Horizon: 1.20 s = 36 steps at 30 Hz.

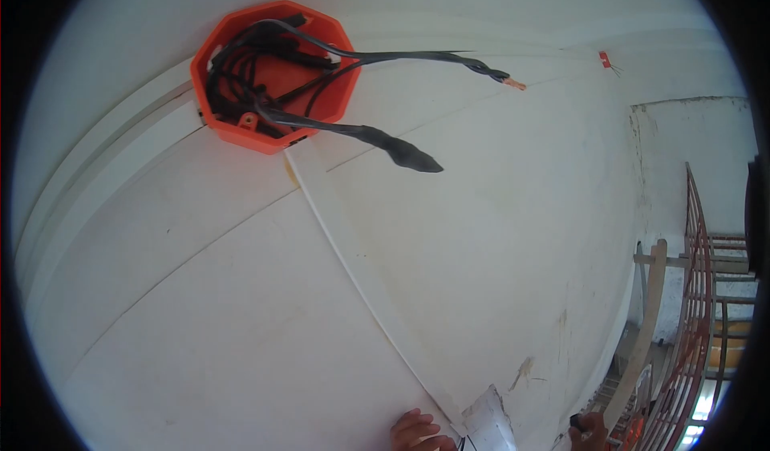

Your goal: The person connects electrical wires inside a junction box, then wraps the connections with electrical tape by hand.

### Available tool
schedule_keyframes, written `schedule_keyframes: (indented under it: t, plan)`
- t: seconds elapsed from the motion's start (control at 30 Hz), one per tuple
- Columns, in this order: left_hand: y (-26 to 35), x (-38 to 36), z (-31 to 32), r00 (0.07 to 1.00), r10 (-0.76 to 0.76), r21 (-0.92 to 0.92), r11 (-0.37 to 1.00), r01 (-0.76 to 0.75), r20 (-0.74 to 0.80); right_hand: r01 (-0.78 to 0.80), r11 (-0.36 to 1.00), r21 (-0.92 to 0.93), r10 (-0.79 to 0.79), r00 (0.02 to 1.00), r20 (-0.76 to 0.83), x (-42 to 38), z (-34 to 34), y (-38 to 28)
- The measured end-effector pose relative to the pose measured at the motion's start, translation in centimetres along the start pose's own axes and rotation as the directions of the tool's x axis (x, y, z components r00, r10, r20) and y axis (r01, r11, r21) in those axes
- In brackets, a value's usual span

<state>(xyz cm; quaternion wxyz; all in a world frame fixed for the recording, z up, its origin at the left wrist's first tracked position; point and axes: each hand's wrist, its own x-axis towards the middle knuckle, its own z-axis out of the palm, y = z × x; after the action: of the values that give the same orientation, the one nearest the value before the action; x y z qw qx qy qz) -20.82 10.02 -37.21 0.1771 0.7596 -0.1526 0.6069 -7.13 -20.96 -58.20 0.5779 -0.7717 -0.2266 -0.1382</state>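
Observation:
My left hand (pixel 419 432) is at the bottom edge, its fingers spread and curved against the white wall beside a thin white trunking strip (pixel 353 273). At the lower right, my right hand (pixel 592 430) is closed round a small black object (pixel 575 421), only partly visible. Above, an orange octagonal box (pixel 277 78) holds coiled black cables. Two cable ends hang out of it: one twisted with bare copper (pixel 514 84) at its tip, the other wrapped in black tape (pixel 413 156).
A white flap or box piece (pixel 488 423) sits between the hands. At the right stand a wooden bar (pixel 642 339) and a reddish metal grille (pixel 691 323). A small red box (pixel 605 60) with wires is on the far wall. White trunking (pixel 104 142) curves at upper left.

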Motion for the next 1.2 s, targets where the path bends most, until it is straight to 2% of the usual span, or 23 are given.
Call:
schedule_keyframes:
  t: [0.03,0.07,0.1,0.13,0.17,0.2,0.27,0.33,0.37,0.4,0.47,0.5,0.57,0.6,0.67,0.7,0.77,0.83,0.87,0.93,1.07,1.13,1.2]
  plan:
    - [0.2,0.9,0.2,0.998,0.058,0.073,0.996,-0.056,-0.031,-0.714,0.665,0.217,0.656,0.698,0.286,-1.0,0.3,5.9]
    - [0.6,1.9,0.5,0.992,0.114,0.140,0.985,-0.106,-0.053,-0.728,0.649,0.220,0.674,0.685,0.277,-1.2,1.0,6.1]
    - [1.0,2.7,0.8,0.984,0.167,0.198,0.968,-0.152,-0.065,-0.514,0.826,0.229,0.524,0.852,0.023,-1.8,1.2,6.3]
    - [1.3,3.3,1.2,0.972,0.223,0.247,0.948,-0.199,-0.072,-0.279,0.947,0.157,0.310,0.923,-0.229,-2.6,1.2,6.5]
    - [1.5,3.5,1.6,0.956,0.281,0.290,0.924,-0.249,-0.077,-0.314,0.937,0.154,0.345,0.903,-0.255,-3.1,1.2,6.5]
    - [1.3,2.9,1.8,0.960,0.276,0.245,0.936,-0.254,-0.056,-0.369,0.915,0.164,0.400,0.882,-0.251,-3.6,1.0,6.7]
    - [0.2,-0.5,1.1,0.994,0.109,0.218,0.970,-0.107,0.005,-0.433,0.883,0.182,0.468,0.844,-0.262,-5.8,0.3,7.3]
    - [-1.2,-3.4,-0.3,0.997,-0.048,0.244,0.969,0.033,0.054,-0.601,0.785,0.152,0.618,0.776,-0.122,-7.8,0.2,8.9]
    - [-1.5,-3.8,-0.8,0.989,-0.129,0.269,0.957,0.104,0.076,-0.608,0.778,0.160,0.626,0.770,-0.122,-8.9,0.4,9.5]
    - [-0.5,-1.6,-0.5,0.988,-0.126,0.268,0.958,0.098,0.088,-0.606,0.790,0.091,0.613,0.780,-0.124,-10.2,0.9,10.4]
    - [1.5,2.4,0.4,0.961,0.235,0.247,0.932,-0.266,0.148,-0.619,0.785,0.026,0.617,0.776,-0.133,-12.4,1.5,11.8]
    - [0.2,0.6,-0.6,0.958,0.235,0.219,0.938,-0.268,0.165,-0.580,0.812,-0.064,0.567,0.810,-0.151,-13.4,2.0,12.3]
    - [-3.8,-4.8,-3.0,0.952,0.118,0.472,0.847,-0.245,0.282,-0.579,0.801,-0.152,0.552,0.812,-0.189,-16.2,2.7,13.3]
    - [-2.4,-2.2,-1.5,0.947,0.123,0.440,0.862,-0.250,0.297,-0.567,0.797,-0.208,0.555,0.823,-0.121,-17.0,2.8,14.4]
    - [0.5,2.6,1.1,0.929,0.358,0.185,0.910,-0.370,0.095,-0.557,0.788,-0.262,0.562,0.825,-0.061,-18.7,2.3,15.1]
    - [1.0,3.0,1.3,0.928,0.360,0.174,0.912,-0.372,0.096,-0.565,0.770,-0.296,0.585,0.811,-0.027,-19.1,2.1,15.2]
    - [1.7,3.4,1.6,0.931,0.325,0.340,0.867,-0.364,0.166,-0.565,0.756,-0.331,0.602,0.799,0.009,-19.6,2.0,15.2]
    - [2.2,4.0,2.1,0.930,0.314,0.309,0.880,-0.361,0.193,-0.616,0.740,-0.270,0.646,0.763,0.030,-19.7,1.8,15.1]
    - [2.5,4.4,2.1,0.929,0.300,0.287,0.890,-0.355,0.219,-0.592,0.755,-0.282,0.629,0.776,0.052,-19.7,1.9,15.0]
    - [2.1,3.9,2.6,0.951,0.258,0.295,0.907,-0.300,0.173,-0.609,0.783,-0.128,0.613,0.790,-0.014,-18.4,2.7,16.5]
    - [3.4,5.5,2.8,0.973,0.166,0.360,0.908,-0.213,0.159,-0.310,0.925,-0.218,0.324,0.945,0.034,-9.9,2.6,15.8]
    - [3.9,6.6,2.8,0.977,0.164,0.328,0.923,-0.201,0.135,-0.238,0.962,-0.133,0.241,0.971,0.004,-4.0,1.6,12.3]
    - [4.4,7.8,3.2,0.995,0.097,0.152,0.984,-0.097,0.006,-0.083,0.995,-0.046,0.082,0.996,-0.021,3.3,-1.0,2.8]
